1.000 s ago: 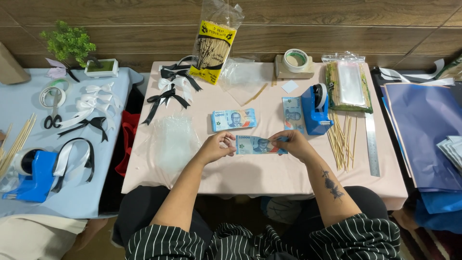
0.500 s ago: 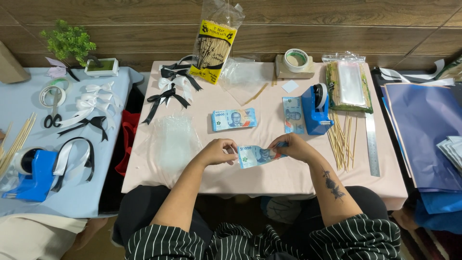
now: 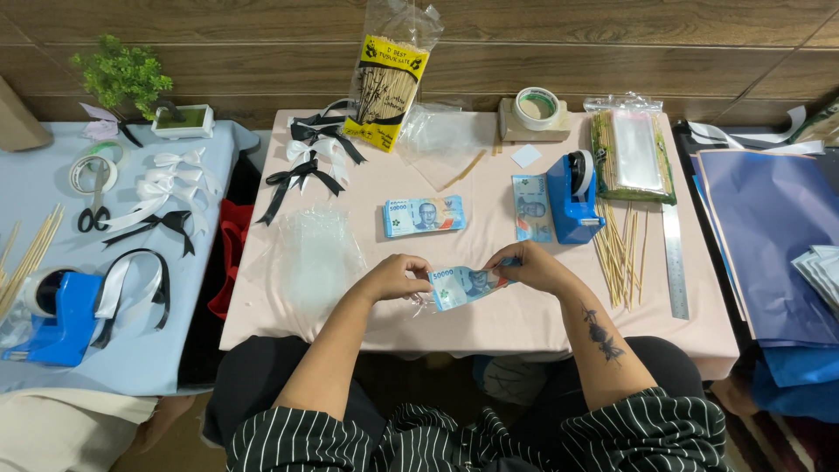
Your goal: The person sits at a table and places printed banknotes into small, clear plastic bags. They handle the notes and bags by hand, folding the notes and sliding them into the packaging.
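Note:
I hold a blue banknote (image 3: 461,285) by its two ends above the near part of the pink table (image 3: 489,328). My left hand (image 3: 398,278) pinches its left end, together with a bit of clear plastic. My right hand (image 3: 526,265) pinches its right end. A stack of blue banknotes (image 3: 424,215) lies flat just beyond my hands. Another blue banknote (image 3: 531,207) lies beside the blue tape dispenser (image 3: 572,194). Clear plastic sleeves (image 3: 313,253) lie to the left of my left hand.
Wooden skewers (image 3: 622,249) and a metal ruler (image 3: 674,259) lie at the right. Black and white ribbon bows (image 3: 310,157), a yellow skewer pack (image 3: 386,83) and a tape roll (image 3: 536,108) sit at the back. Blue paper sheets (image 3: 769,227) lie at far right. A blue table (image 3: 52,210) with scissors stands left.
Both hands have drawn the banknote a little nearer to me and lower over the table edge; the grip on its two ends is the same.

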